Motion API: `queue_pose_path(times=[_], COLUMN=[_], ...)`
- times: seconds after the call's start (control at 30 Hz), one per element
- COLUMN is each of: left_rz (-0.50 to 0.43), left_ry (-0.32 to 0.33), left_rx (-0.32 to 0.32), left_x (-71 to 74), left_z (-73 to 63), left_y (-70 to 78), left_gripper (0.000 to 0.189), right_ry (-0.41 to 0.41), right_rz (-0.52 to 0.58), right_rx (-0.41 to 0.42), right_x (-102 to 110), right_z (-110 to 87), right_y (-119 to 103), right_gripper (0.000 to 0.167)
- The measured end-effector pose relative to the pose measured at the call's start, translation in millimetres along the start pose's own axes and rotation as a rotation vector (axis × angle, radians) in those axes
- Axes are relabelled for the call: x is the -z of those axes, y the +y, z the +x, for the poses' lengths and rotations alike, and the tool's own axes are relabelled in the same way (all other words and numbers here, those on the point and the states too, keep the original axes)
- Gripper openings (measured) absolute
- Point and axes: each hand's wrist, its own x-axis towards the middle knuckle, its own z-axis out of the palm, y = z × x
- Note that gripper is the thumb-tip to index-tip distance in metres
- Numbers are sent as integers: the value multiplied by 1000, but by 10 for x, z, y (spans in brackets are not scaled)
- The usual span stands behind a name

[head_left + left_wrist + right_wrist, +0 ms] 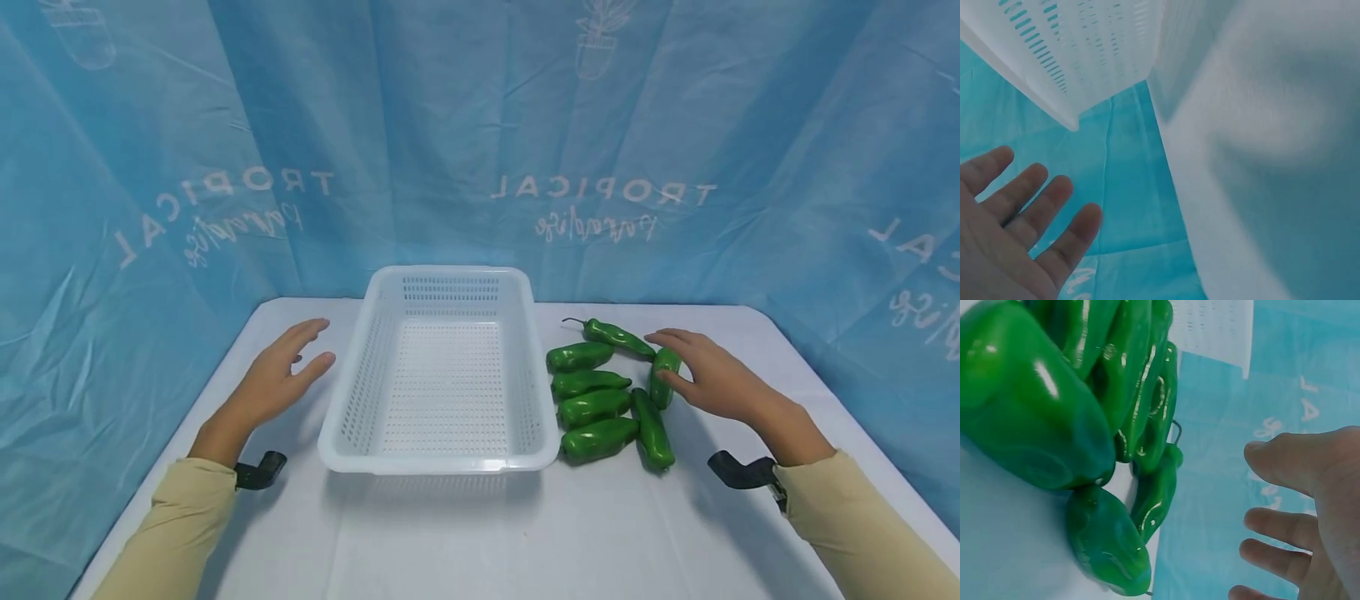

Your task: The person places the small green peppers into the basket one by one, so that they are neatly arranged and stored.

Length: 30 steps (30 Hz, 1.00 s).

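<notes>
Several glossy green peppers (598, 440) lie in a loose group on the white tabletop, right of a white plastic basket (438, 464). One thin-stemmed pepper (617, 337) is at the back of the group. My right hand (716, 379) hovers at the group's right side, fingers spread and relaxed, partly covering an upright-lying pepper (663, 385) in the head view. The right wrist view shows a gap between that hand (1310, 506) and the peppers (1107, 540). Left of the basket, my left hand (277, 375) is raised with its fingers extended, holding nothing.
The basket has slotted walls and a perforated floor (446, 387) with nothing on it. A white cloth (435, 542) covers the table. Blue printed sheeting (450, 142) hangs behind and along both sides. Each wrist wears a black camera mount (260, 471).
</notes>
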Motion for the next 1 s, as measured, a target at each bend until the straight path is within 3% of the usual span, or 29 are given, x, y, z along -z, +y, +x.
queue_pose_path(times=[0.17, 0.33, 0.53, 0.8, 1.0], left_rz=[-112, -189, -268, -528, -694], left_ry=[84, 79, -46, -232, -279], left_rx=[49, 83, 114, 166, 163], left_x=[-55, -80, -111, -226, -260], left_z=[2, 43, 117, 262, 313], left_y=[-15, -16, -16, -53, -47], left_gripper=[58, 57, 62, 71, 75], right_ry=[-30, -40, -13, 6, -15], right_rz=[11, 30, 55, 77, 95], right_rx=[-17, -19, 6, 4, -5], right_x=[-29, -49, -89, -164, -201], right_z=[-75, -129, -166, -227, -249], right_y=[-19, -49, -39, -6, 2], right_gripper=[52, 49, 45, 42, 41])
